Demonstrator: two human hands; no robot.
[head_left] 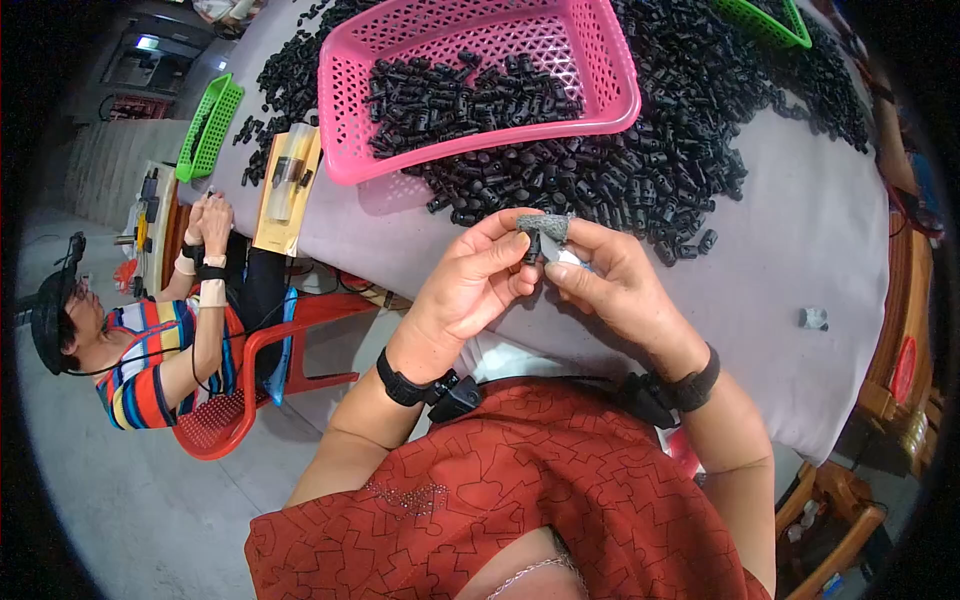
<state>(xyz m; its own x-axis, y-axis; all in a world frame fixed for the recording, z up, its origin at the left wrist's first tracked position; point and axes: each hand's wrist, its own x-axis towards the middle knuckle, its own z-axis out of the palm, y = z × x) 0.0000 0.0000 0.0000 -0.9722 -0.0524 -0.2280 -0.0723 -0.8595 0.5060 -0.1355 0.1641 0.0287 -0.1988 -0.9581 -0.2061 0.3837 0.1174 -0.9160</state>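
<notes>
My left hand and my right hand meet above the table's near edge. Between their fingertips is a small black plastic part, pinched by my left thumb and fingers. My right hand's thumb wears a grey fabric cover, and a small white piece shows under its fingers. Both wrists carry black bands. Just beyond the hands lies a big heap of small black plastic parts on the grey-covered table.
A pink basket holding more black parts sits at the table's middle. Green baskets lie at the left edge and far right. A person in a striped shirt works on a red chair at left. A small grey piece lies at right.
</notes>
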